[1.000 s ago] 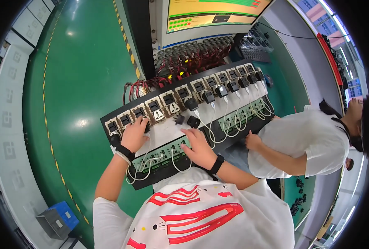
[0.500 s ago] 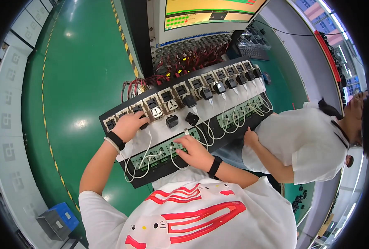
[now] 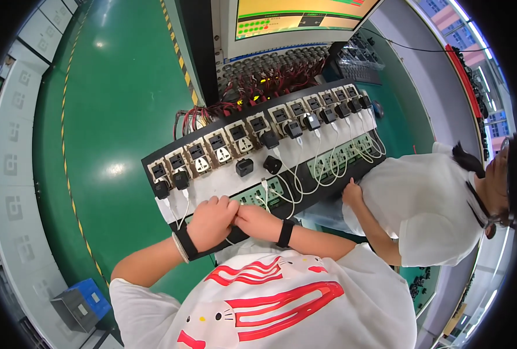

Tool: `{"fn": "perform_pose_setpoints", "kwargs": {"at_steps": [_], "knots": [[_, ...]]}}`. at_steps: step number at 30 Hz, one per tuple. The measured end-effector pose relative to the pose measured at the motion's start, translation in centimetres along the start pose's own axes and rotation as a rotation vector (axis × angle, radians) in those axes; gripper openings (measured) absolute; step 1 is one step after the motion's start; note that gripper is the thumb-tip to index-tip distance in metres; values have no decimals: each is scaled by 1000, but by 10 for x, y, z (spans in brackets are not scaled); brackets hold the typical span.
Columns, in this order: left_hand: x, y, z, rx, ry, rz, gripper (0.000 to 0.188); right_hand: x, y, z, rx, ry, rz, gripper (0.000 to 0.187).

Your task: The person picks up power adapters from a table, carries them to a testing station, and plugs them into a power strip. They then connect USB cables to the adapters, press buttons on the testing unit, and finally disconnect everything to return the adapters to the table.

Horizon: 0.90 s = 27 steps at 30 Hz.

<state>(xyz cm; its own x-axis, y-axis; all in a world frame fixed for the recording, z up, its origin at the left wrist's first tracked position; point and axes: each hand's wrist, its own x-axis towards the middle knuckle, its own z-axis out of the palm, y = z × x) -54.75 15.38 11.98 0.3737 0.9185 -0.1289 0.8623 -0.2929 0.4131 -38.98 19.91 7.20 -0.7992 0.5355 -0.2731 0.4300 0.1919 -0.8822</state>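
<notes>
Well, at the left end of the white panel (image 3: 220, 179), two black adapters sit in the lower sockets, the end one (image 3: 161, 189) and its neighbour (image 3: 180, 180), each with a white cable (image 3: 187, 200) running down toward the person's hands. Next come three bare white sockets (image 3: 222, 154). Below them the left hand (image 3: 213, 220) is curled over the green board (image 3: 275, 187), fingers bent and bunched. The right hand (image 3: 257, 221) comes in against it, half closed, its fingertips hidden at the left's. Whether either has hold of anything I can't tell; the fingers cover the spot. Anything small there would, I think, be best gripped by its plug body rather than the cord, kept square and moved straight, with one hand steadying the board. Above the right hand, one adapter (image 3: 244, 168) and then another (image 3: 272, 165) lie out of the sockets, near a white plug (image 3: 265, 185). Farther right, more adapters (image 3: 293, 131) fill the row, and a co-worker (image 3: 409, 203) stands alongside.

As for writing, the cabinets (image 3: 18, 151) bear pale square marks, and the blue bin (image 3: 95, 296) a white label too small to read. The screen (image 3: 305, 26) shows tiny lines and green dots with one red. One plugged adapter (image 3: 312, 121) has a pale label, illegible from here.
</notes>
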Motion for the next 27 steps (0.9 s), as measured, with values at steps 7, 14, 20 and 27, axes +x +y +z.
{"fn": "perform_pose_setpoints", "kwargs": {"at_steps": [7,14,20,27], "knots": [[-15,4,7,4,92,-59,25,-16,-18,5,141,-10,51,21],[-35,13,-50,-57,-218,-81,21,-26,-50,9,256,-95,-67,22],[-40,7,-77,-52,-405,69,20,-29,-69,5,303,-188,-116,23],[-54,9,-71,163,-1,203,21,-43,-62,-3,183,-20,-189,11]]}}
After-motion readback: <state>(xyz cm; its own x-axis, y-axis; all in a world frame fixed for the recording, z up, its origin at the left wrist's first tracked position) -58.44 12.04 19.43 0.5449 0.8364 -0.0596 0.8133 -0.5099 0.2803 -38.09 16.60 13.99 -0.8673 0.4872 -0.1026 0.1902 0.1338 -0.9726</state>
